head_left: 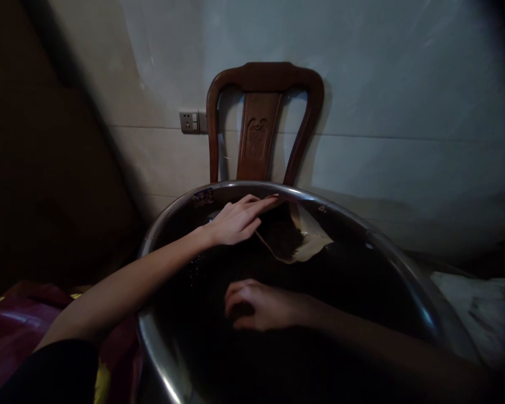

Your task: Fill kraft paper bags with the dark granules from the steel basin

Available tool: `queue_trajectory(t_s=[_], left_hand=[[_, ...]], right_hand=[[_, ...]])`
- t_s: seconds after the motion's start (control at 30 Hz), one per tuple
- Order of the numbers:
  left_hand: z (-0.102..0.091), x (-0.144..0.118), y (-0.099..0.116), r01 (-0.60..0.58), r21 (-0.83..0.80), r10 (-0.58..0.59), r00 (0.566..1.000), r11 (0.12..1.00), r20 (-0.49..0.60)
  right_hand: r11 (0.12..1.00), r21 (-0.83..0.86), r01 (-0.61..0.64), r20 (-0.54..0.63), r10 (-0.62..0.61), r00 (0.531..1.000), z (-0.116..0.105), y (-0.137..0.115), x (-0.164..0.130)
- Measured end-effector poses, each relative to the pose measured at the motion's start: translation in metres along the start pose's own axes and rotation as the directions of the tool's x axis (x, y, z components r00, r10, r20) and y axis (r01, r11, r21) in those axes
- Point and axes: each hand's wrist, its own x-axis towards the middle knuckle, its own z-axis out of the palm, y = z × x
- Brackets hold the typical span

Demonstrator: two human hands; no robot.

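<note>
A large round metal basin (pixel 154 238) is in front of me, very dark inside. In its far part a pale paper bag (pixel 313 244) lies tilted with its mouth open, and dark loose stuff (pixel 284 235) shows inside. My left hand (pixel 238 220) grips the bag's left edge, fingers stretched along the rim. Lower in the basin, apart from the bag, my right hand (pixel 258 304) is closed, its fingers curled in toward the thumb. What it holds, if anything, is lost in the dark.
Behind the basin stands a carved wooden chair (pixel 258 132) against a tiled wall (pixel 382 101) with a socket plate (pixel 189 122). Dark red glossy packaging (pixel 21 322) lies at the lower left. A whitish plastic sheet or bag (pixel 483 308) is at the right.
</note>
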Motion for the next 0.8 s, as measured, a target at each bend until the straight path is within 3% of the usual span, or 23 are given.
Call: queue_trajectory(t_s=[0.1,0.23,0.37,0.5,0.67,0.8], left_hand=[[0.001,0.0,-0.001,-0.013,-0.003,0.013,1.0,1.0,0.001],[0.003,-0.001,-0.003,-0.014,-0.01,0.014,1.0,1.0,-0.012],[0.004,-0.001,-0.004,-0.022,-0.009,0.022,1.0,1.0,-0.017],[0.003,0.0,-0.003,-0.026,-0.018,0.026,1.0,1.0,0.007],[0.002,0.0,-0.002,-0.025,-0.021,0.025,1.0,0.999,0.006],[0.002,0.0,-0.004,-0.024,-0.009,0.024,1.0,1.0,0.013]], right_hand=[[0.975,0.036,0.219,0.053,-0.221,0.974,0.021,-0.02,0.004],[0.958,-0.094,0.273,0.082,-0.266,0.961,0.036,-0.028,0.009],[0.978,0.055,0.199,0.014,-0.2,0.98,0.032,-0.022,0.012],[0.966,0.251,0.058,-0.024,-0.053,0.998,0.02,-0.019,0.012],[0.802,0.579,-0.148,0.094,0.114,0.989,0.0,-0.009,0.006],[0.725,0.656,-0.208,0.147,0.148,0.978,-0.021,-0.002,-0.003]])
